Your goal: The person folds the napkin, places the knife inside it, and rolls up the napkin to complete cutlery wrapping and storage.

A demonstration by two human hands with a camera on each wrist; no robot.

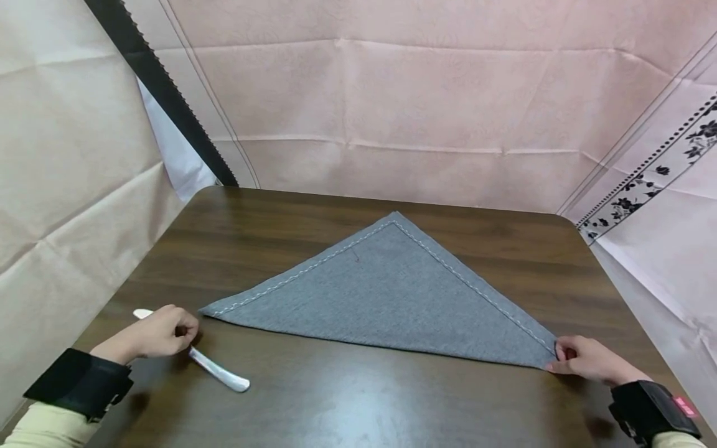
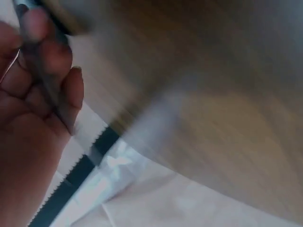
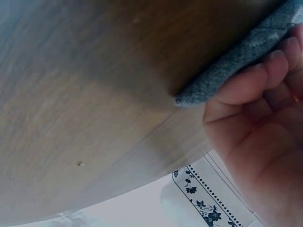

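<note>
A grey felt-like cloth (image 1: 358, 298), folded into a triangle with white stitching along two edges, lies on the wooden table (image 1: 336, 404). Its peak points away from me. My right hand (image 1: 588, 359) pinches the cloth's right corner between thumb and fingers; the right wrist view shows the cloth tip (image 3: 203, 87) beside the thumb. My left hand (image 1: 162, 333) is curled round a long white curved strip with rounded ends (image 1: 221, 371), just left of the cloth's left corner. In the left wrist view the strip is blurred and crosses the fingers (image 2: 71, 90).
Pale cloth sheeting (image 1: 420, 99) hangs behind the table and at both sides. A black scalloped band (image 1: 168, 93) runs down it at the left, a floral border (image 1: 650, 180) at the right. A tiny speck (image 3: 80, 164) lies on the table.
</note>
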